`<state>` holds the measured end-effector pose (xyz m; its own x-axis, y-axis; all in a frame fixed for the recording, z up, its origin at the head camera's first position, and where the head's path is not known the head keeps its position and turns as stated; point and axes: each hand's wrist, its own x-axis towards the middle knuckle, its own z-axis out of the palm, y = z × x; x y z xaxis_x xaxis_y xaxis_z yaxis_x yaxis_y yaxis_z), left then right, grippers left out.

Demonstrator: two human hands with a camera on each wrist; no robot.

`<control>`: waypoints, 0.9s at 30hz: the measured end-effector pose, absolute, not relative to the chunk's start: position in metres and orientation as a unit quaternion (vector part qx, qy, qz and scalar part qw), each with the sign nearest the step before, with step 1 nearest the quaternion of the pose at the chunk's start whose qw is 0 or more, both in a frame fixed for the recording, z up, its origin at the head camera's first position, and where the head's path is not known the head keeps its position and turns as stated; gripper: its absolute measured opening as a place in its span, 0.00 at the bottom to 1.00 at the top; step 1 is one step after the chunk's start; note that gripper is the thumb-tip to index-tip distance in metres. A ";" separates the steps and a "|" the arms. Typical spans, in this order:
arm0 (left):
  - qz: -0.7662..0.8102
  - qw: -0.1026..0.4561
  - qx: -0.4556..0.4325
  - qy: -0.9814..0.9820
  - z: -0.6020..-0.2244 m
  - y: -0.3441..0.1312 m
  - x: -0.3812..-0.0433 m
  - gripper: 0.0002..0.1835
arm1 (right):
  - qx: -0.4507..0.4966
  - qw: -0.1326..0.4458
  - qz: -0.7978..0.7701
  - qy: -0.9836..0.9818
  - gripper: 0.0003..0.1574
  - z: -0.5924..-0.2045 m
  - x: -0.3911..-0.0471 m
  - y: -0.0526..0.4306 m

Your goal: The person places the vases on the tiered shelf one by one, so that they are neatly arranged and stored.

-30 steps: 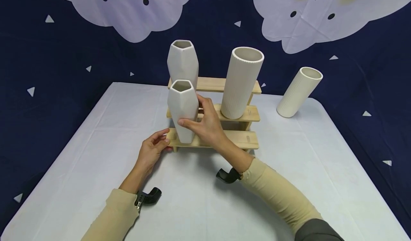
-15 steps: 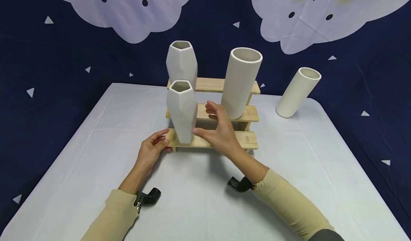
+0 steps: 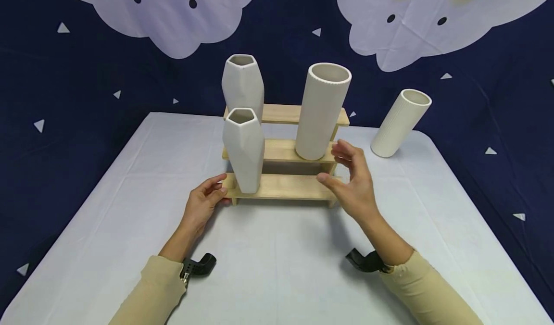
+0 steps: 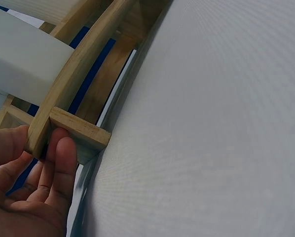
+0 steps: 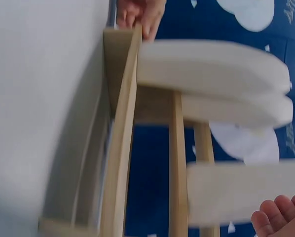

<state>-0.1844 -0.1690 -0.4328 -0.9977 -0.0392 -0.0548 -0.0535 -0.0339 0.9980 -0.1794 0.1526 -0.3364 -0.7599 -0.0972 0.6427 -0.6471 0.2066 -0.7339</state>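
Observation:
A three-tier wooden stand (image 3: 298, 186) carries white vases. My left hand (image 3: 205, 202) pinches the left end of its lowest tier, thumb above and fingers underneath, as the left wrist view shows. Beside that grip, a faceted vase (image 3: 245, 152) stands upright on the lowest tier. Behind it rises a second faceted vase (image 3: 243, 82), its base hidden. On the middle tier, toward the right, is a ribbed cylindrical vase (image 3: 322, 113). My right hand (image 3: 355, 183) hovers by the stand's right end, fingers apart from the thumb, holding nothing.
A smaller ribbed vase (image 3: 400, 123) stands on the table right of the stand, near the back edge. White cloth covers the table (image 3: 277, 267). A dark blue backdrop (image 3: 86, 65) with cloud shapes hangs behind.
My right hand has let go of the front faceted vase and moved right, past the cylindrical vase's base. The vase stays on the lowest tier. My left hand keeps its place.

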 end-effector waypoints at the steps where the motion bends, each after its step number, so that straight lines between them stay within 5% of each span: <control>1: 0.718 0.005 -0.033 0.695 -0.433 -0.169 -0.184 0.23 | 0.243 0.243 0.581 -0.738 0.47 -0.336 -0.180 0.159; 11: 0.718 0.001 -0.027 0.695 -0.431 -0.168 -0.183 0.23 | 0.074 0.275 0.581 -0.763 0.42 -0.332 -0.208 0.221; 27: 0.720 -0.002 -0.023 0.694 -0.433 -0.170 -0.183 0.23 | -0.185 0.281 0.507 -0.794 0.50 -0.337 -0.295 0.302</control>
<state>-0.1832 -0.1695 -0.4330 -0.9990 -0.0336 -0.0304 -0.0292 -0.0366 0.9989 -0.2946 0.3017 -0.3366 -0.7739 0.5784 0.2580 0.0094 0.4178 -0.9085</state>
